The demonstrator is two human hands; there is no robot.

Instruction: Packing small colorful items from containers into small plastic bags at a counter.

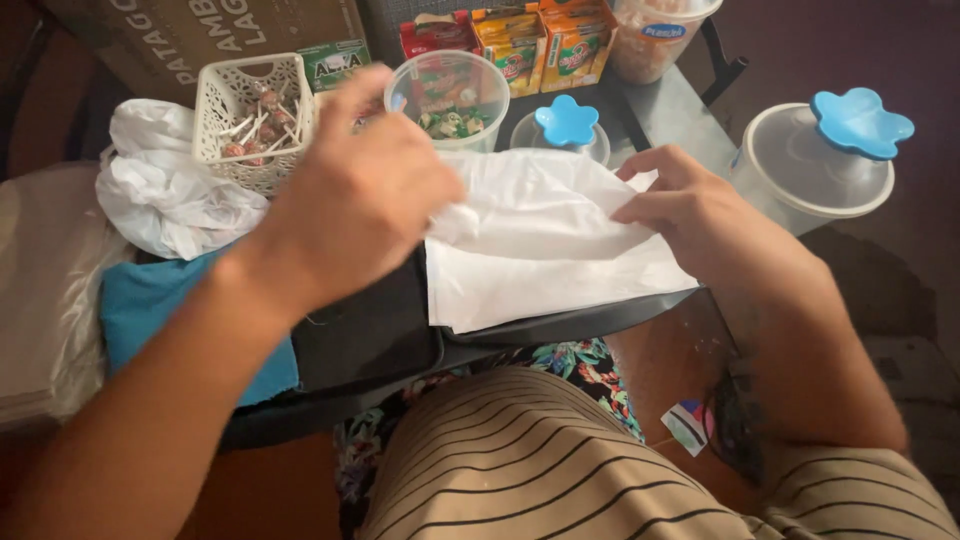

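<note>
A white plastic bag (540, 250) lies flat on a dark tray (370, 335) in front of me. My left hand (355, 200) grips the bag's left edge, which is bunched between the fingers. My right hand (680, 200) pinches the bag's right upper edge, fingers pressed on the plastic. Both forearms reach in from the bottom of the view, above my lap in a striped garment.
A white lattice basket (250, 115) of lollipops, a clear tub (455, 95) of wrapped sweets and a small blue-lidded container (567, 125) stand behind the bag. Snack boxes (520, 45) line the back. A crumpled white bag (165, 190) and teal cloth (145, 305) lie left; a large blue-knobbed container (825, 165) sits right.
</note>
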